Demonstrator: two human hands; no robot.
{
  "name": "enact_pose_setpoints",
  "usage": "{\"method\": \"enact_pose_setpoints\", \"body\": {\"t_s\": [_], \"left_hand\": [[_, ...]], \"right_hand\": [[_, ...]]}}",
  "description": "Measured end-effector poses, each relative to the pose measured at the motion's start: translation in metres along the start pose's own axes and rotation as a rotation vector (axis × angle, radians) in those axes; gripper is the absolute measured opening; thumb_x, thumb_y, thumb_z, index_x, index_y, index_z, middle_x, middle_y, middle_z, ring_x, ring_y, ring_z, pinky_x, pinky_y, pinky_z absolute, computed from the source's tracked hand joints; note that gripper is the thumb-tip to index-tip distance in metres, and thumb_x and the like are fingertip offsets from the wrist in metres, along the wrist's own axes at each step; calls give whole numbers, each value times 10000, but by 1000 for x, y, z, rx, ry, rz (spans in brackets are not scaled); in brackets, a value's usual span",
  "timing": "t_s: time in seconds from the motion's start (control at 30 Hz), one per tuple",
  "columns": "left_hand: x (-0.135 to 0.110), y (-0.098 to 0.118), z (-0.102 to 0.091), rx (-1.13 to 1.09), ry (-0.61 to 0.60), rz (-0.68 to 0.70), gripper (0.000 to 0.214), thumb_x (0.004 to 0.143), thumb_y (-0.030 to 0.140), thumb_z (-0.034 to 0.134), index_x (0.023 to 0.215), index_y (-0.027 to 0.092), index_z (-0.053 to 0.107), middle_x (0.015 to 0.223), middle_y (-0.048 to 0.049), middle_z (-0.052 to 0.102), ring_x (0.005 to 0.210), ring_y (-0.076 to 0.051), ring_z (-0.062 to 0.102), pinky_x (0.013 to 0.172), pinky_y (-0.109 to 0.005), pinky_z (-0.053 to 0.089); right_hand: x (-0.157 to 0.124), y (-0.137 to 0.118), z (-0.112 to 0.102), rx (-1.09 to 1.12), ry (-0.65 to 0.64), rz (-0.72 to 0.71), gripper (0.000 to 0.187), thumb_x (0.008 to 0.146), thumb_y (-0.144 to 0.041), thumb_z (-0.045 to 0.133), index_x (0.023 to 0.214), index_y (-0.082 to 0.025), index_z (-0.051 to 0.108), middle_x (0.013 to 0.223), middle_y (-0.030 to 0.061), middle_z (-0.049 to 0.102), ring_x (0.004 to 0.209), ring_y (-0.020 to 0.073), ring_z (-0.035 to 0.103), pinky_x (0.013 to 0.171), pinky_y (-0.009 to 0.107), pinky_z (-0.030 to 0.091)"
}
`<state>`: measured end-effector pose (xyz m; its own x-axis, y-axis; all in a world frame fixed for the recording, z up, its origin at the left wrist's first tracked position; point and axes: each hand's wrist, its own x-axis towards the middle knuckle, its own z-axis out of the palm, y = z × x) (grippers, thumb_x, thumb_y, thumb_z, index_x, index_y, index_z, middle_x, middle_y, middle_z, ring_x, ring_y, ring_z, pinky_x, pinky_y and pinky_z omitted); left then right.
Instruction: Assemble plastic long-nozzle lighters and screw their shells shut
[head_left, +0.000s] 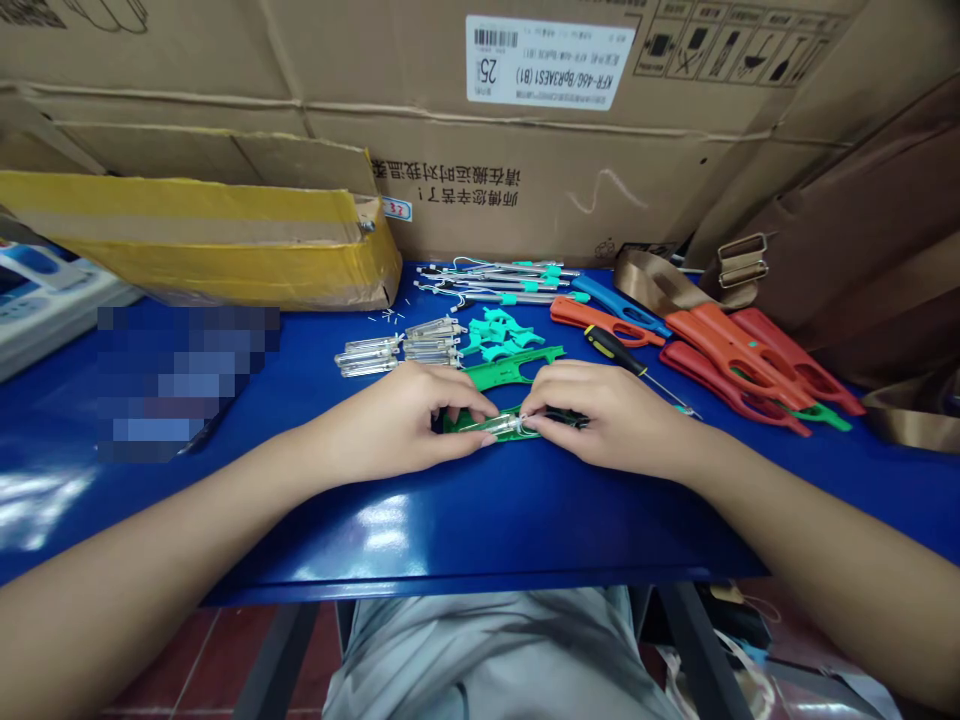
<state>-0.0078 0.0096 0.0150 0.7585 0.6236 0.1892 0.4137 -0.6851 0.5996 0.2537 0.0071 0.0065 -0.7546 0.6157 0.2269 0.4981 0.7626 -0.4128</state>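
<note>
At the middle of the blue table, a green half of a lighter casing (451,421) lies with its hollow side up. A clear fuel tank (496,425) with a metal end sits in it, between my two hands. My left hand (420,420) is closed, thumb and fingers gripping the casing around the tank's left part. With a pinch, my right hand (592,415) holds the tank's metal end, and dark parts show under its fingers. Just behind lies a second green casing half (499,372). What is under my palms is hidden.
Behind my hands are clear tanks (367,355), teal triggers (499,335), small screws (388,315) and metal tubes with wires (517,283). To the right lie a screwdriver (615,350) and several coloured lighter handles (735,345). A yellow-taped box (300,250) stands left; cardboard (450,150) walls the back.
</note>
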Motion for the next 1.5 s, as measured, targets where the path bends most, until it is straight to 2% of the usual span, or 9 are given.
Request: {"method": "enact_pose_setpoints", "body": {"t_s": [0.23, 0.4, 0.53, 0.7, 0.87, 1.0, 1.23, 1.37, 1.5], "left_hand": [[-1, 0, 0, 21, -5, 10, 183, 904, 202, 694, 1060, 209, 789, 951, -33, 775, 829, -160, 709, 781, -275, 546], [-1, -1, 0, 62, 0, -15, 178, 873, 204, 723, 1034, 215, 799, 929, -33, 775, 824, -172, 714, 787, -281, 553], [-2, -1, 1, 62, 10, -34, 169, 888, 260, 723, 1028, 209, 801, 921, -41, 772, 802, -171, 710, 771, -284, 556], [-2, -2, 1, 37, 1, -27, 162, 913, 234, 703, 1038, 218, 805, 946, -45, 777, 846, -174, 718, 814, -297, 561], [-1, -5, 1, -24, 23, -77, 125, 886, 245, 737, 980, 244, 820, 926, -27, 785, 821, -162, 731, 784, -280, 574], [-2, -6, 0, 1, 15, -86, 136, 886, 249, 724, 980, 248, 821, 937, -26, 787, 826, -166, 733, 788, -288, 580], [-1, -1, 0, 88, 53, -82, 152, 846, 247, 737, 987, 211, 776, 935, -29, 750, 831, -187, 691, 779, -309, 543], [0, 2, 6, 115, 99, -1, 160, 882, 270, 714, 1025, 201, 735, 1024, -50, 713, 979, -219, 660, 907, -356, 511], [0, 2, 10, 141, 61, 70, 154, 954, 250, 634, 1083, 201, 701, 1106, -64, 687, 1050, -221, 627, 942, -360, 492]], "right_hand": [[-3, -2, -6, -38, -33, -5, 149, 971, -281, 599, 1057, -209, 698, 1053, 72, 711, 978, 211, 661, 854, 341, 520], [-5, 0, -12, -101, 0, -11, 208, 955, -305, 612, 1124, -210, 688, 1095, 82, 706, 1018, 228, 660, 853, 352, 523], [-4, 2, -12, -145, 4, -5, 224, 968, -326, 596, 1132, -206, 692, 1100, 86, 705, 1026, 238, 662, 857, 371, 528], [-3, 4, -11, -184, -3, 3, 229, 984, -309, 575, 1146, -201, 696, 1122, 89, 704, 1044, 237, 667, 867, 369, 531], [-6, 10, -21, -215, 24, 37, 203, 985, -310, 574, 1090, -196, 705, 1080, 101, 705, 1012, 244, 670, 854, 367, 527], [-9, 13, -31, -141, -7, 84, 133, 947, -280, 620, 1011, -206, 710, 1030, 83, 704, 937, 224, 673, 827, 346, 518], [-9, 10, -33, 40, -184, 58, 94, 901, -228, 671, 991, -204, 688, 999, 44, 692, 866, 171, 640, 751, 278, 475], [-9, 9, -30, 54, -206, 68, 136, 879, -173, 674, 1010, -207, 685, 1000, 34, 686, 804, 149, 610, 706, 257, 448], [-9, 7, -29, 92, -203, 76, 130, 876, -118, 647, 983, -188, 667, 945, 25, 670, 698, 120, 557, 649, 248, 419]]}}
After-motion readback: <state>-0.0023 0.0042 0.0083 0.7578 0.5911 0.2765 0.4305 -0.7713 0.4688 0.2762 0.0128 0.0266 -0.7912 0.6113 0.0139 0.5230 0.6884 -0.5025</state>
